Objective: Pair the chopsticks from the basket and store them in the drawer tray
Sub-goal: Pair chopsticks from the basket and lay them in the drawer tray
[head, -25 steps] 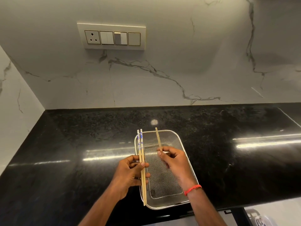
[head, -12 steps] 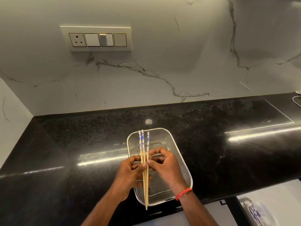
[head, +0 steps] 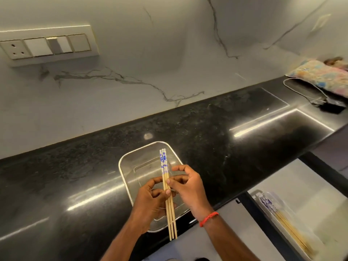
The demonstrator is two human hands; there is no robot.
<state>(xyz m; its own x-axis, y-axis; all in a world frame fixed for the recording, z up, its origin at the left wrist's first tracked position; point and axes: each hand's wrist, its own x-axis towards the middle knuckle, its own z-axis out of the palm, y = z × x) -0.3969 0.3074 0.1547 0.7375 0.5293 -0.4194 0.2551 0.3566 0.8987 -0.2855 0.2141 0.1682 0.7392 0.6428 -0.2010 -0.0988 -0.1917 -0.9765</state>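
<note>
Chopsticks point(head: 168, 193), three in number, are held as one bundle above the mesh basket point(head: 130, 159), which sits on the black countertop point(head: 75, 166) near its front edge. Their blue-and-white patterned ends point toward 12 o'clock; the plain wooden tips point toward 6 o'clock and reach past the basket's near rim.

Left hand point(head: 150, 202) is closed around the bundle at mid-length, thumb pressed across the sticks. Right hand point(head: 188, 187) sits at 3 o'clock of the bundle, thumb and forefinger pinching the rightmost stick, remaining fingers loosely curled and raised. A red thread band point(head: 209, 219) circles the right wrist.

Basket interior, where visible around the hands, shows bare mesh; the part beneath the hands cannot be assessed.

Drawer tray point(head: 293, 232) lies at 4 o'clock from the hands, below counter level, and contains further chopsticks point(head: 286, 227) with patterned ends toward 11 o'clock; their count cannot be determined.

Switch panel point(head: 47, 45) is mounted on the marble wall at 10 o'clock. A patterned cloth point(head: 320, 76) and a cable point(head: 305, 87) occupy the countertop at 2 o'clock.
</note>
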